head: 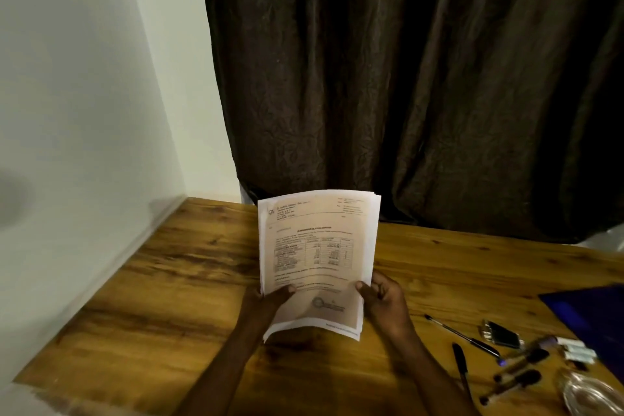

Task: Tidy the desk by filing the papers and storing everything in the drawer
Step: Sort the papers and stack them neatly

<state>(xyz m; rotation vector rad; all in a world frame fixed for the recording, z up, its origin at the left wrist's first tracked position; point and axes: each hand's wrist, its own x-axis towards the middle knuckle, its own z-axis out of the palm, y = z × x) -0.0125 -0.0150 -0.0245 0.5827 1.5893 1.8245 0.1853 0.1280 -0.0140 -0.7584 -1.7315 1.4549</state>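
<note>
A stack of printed papers (317,253) stands upright above the wooden desk (162,297), its lower edge just over the surface. My left hand (270,300) grips the stack's lower left side, thumb on the front sheet. My right hand (385,300) grips the lower right side the same way. A dark blue folder (587,314) lies at the desk's right edge. Several pens and markers (462,334) lie scattered to the right of my hands. No drawer is in view.
A stapler (501,334), small white items (574,348) and a clear glass dish (591,395) lie at the desk's right front. A dark curtain (405,78) hangs behind the desk. A white wall (84,111) borders the left side.
</note>
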